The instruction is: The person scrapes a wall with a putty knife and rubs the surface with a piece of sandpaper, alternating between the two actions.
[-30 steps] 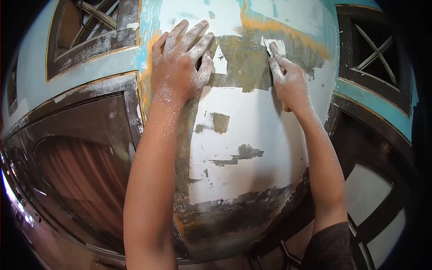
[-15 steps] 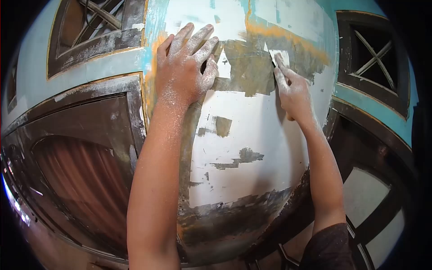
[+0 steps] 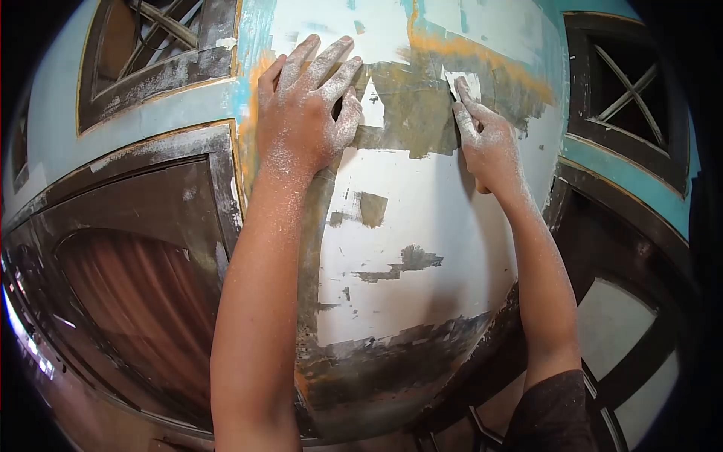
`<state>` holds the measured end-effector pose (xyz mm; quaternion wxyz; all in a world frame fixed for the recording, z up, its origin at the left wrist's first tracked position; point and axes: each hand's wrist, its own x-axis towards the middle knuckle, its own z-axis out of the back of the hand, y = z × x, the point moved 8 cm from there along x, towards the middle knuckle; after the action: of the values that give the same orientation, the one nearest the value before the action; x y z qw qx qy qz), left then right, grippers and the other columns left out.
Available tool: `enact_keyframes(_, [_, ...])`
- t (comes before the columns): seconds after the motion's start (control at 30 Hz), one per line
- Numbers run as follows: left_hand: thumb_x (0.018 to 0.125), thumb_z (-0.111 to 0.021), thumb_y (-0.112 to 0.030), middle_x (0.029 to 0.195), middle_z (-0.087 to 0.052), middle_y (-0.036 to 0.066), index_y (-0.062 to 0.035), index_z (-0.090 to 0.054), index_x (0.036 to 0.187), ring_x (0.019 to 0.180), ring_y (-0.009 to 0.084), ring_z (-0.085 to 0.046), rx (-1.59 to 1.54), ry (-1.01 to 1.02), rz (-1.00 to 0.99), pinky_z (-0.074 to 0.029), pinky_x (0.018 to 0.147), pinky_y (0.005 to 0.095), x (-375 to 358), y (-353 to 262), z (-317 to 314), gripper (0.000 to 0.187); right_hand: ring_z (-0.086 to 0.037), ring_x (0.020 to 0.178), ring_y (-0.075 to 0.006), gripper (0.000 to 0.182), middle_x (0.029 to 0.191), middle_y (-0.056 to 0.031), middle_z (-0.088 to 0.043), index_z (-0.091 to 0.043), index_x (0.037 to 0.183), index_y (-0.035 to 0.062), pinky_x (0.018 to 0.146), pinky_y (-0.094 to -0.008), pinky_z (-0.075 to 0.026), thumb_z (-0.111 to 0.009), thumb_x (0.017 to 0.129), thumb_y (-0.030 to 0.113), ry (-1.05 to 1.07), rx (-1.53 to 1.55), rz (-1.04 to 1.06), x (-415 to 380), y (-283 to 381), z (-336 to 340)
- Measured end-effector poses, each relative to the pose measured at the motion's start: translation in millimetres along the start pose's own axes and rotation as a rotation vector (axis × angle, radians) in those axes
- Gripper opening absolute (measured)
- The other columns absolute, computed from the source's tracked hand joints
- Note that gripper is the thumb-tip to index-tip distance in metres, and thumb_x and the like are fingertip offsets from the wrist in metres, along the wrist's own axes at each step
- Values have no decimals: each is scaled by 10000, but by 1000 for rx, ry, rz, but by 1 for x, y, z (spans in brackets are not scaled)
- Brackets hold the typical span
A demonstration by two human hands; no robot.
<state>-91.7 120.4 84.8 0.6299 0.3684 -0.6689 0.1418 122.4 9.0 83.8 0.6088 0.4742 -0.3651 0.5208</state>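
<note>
My left hand [image 3: 305,113], dusted with white powder, rests on the upper part of the patchy wall [image 3: 407,181] with its fingers spread. My right hand [image 3: 486,139] is closed around a tool, mostly hidden by the fingers; a small handle end shows below the palm. At the fingertips a whitish flat piece [image 3: 461,81] lies against the wall, probably the tool's blade or material on it. Between the hands are a grey-brown bare patch and a small white triangular patch [image 3: 372,105]. Lower down, the wall is white with grey spots.
A dark wooden door [image 3: 135,196] with a reddish curtain [image 3: 139,286] stands at the left, below a vent frame [image 3: 151,83]. On the right are another crossed vent frame [image 3: 629,90] and a dark frame with pale panels [image 3: 614,324]. Turquoise paint borders the wall.
My right hand and the whitish piece have moved slightly up and to the left along the wall. My left hand has shifted slightly left, still spread.
</note>
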Motion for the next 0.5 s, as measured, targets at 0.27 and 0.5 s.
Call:
enact_keyframes(0.27, [919,-619,-247,1533,-548,-88,-273,-697,1334,1451,225,-452,-14,10,13,-281,1218,460,-1,-1,-2,423,-669,756,-410,421,922,-276,-686,-581,1447,152,769,-429,-533,-551,1045,273,-65,16,102,12,8,2])
enact_keyframes(0.5, [919,-615,-251,1535,-546,-86,-276,-687,1351,1457,227,-447,-5,9,19,-282,1222,454,-2,0,-1,438,-667,743,-395,432,879,-249,-694,-569,1466,155,775,-438,-528,-548,1045,250,25,32,15,-11,-6,2])
